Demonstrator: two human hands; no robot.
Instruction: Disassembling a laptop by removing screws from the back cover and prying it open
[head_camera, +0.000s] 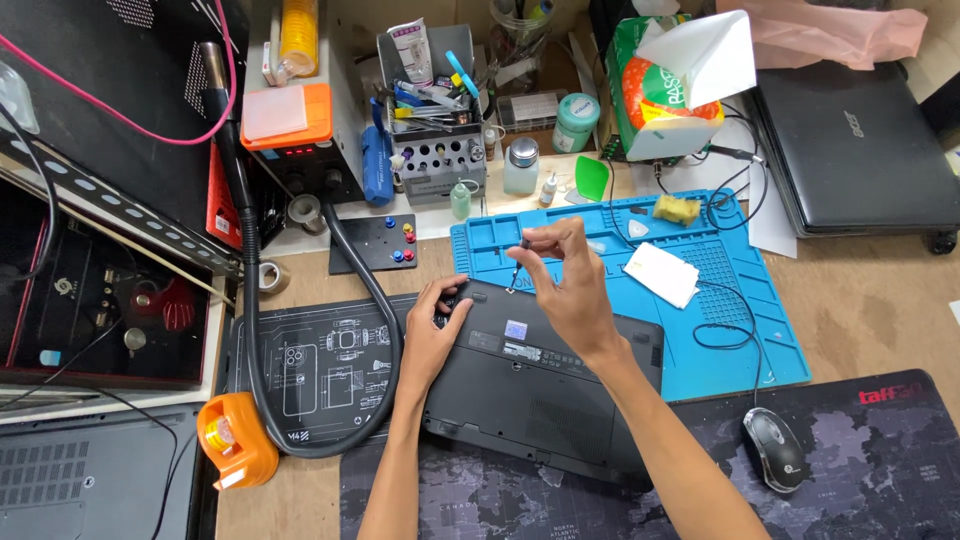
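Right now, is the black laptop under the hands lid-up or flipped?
Flipped. The black laptop lies shut, underside up: vent grille and labels show. The left hand rests on its corner; the right hand holds a thin screwdriver above it.

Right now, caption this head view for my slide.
Right hand turns a thin screwdriver into an upturned black laptop while left hand steadies it.

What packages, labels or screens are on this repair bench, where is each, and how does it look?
Tissue pack: back centre-right, boxy, green, orange and white, a white sheet sticking up.
Small labels: on the upturned black laptop under both hands, pale rectangles.
Tube: in the grey tool rack at the back, white, crumpled.
Round tub: beside the pack, teal lid.
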